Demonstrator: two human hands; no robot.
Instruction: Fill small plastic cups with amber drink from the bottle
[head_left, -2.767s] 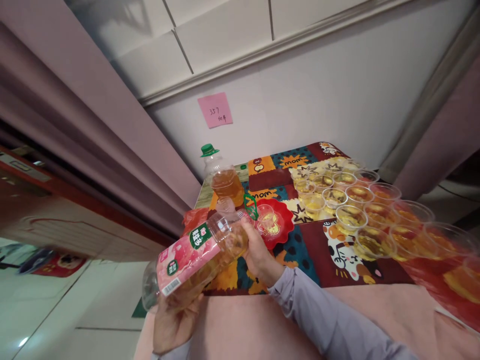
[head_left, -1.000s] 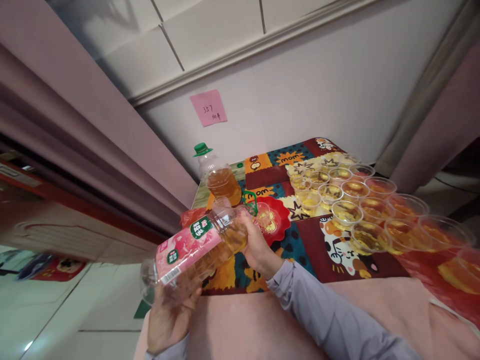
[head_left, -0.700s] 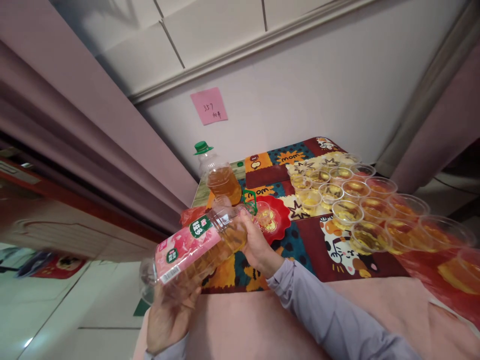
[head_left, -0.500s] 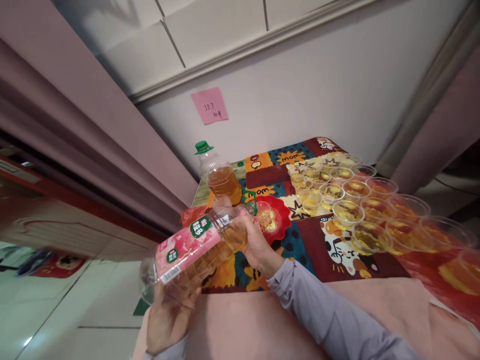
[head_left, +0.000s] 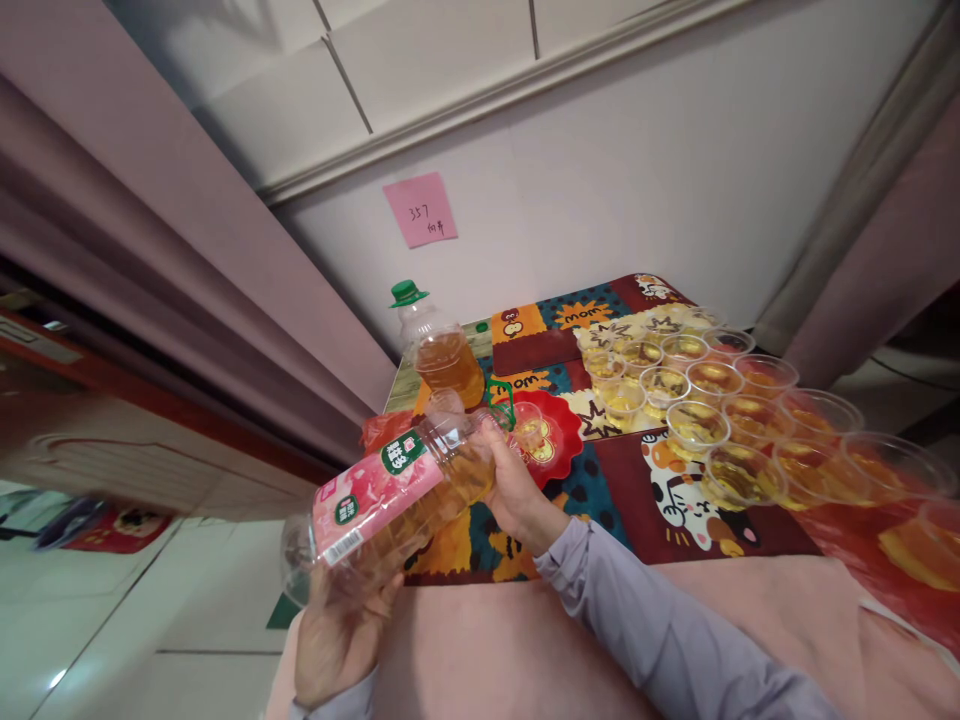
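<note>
A large clear juice bottle (head_left: 386, 492) with a pink label and amber liquid is held tilted, its neck end toward the right. My left hand (head_left: 341, 635) supports it from below near the base, and my right hand (head_left: 516, 490) grips it by the neck end. The mouth of the bottle points over a red scalloped plate (head_left: 566, 445), on which a clear plastic cup (head_left: 529, 428) stands. The green handle ring (head_left: 500, 403) shows beside the neck. Behind it stands a second bottle (head_left: 450, 368) of amber liquid, topped by a green hat-shaped cap (head_left: 407, 293).
Several clear cups (head_left: 697, 427) of yellow liquid crowd the table's right side on a patterned mat (head_left: 622, 500). A small green cap (head_left: 481, 328) lies at the back. Red plastic (head_left: 386, 432) sits left of the plate. A pink cloth (head_left: 487, 640) covers the front.
Almost nothing differs. Both hands keep the tilted bottle in nearly the same place, and the view has shifted very slightly.
</note>
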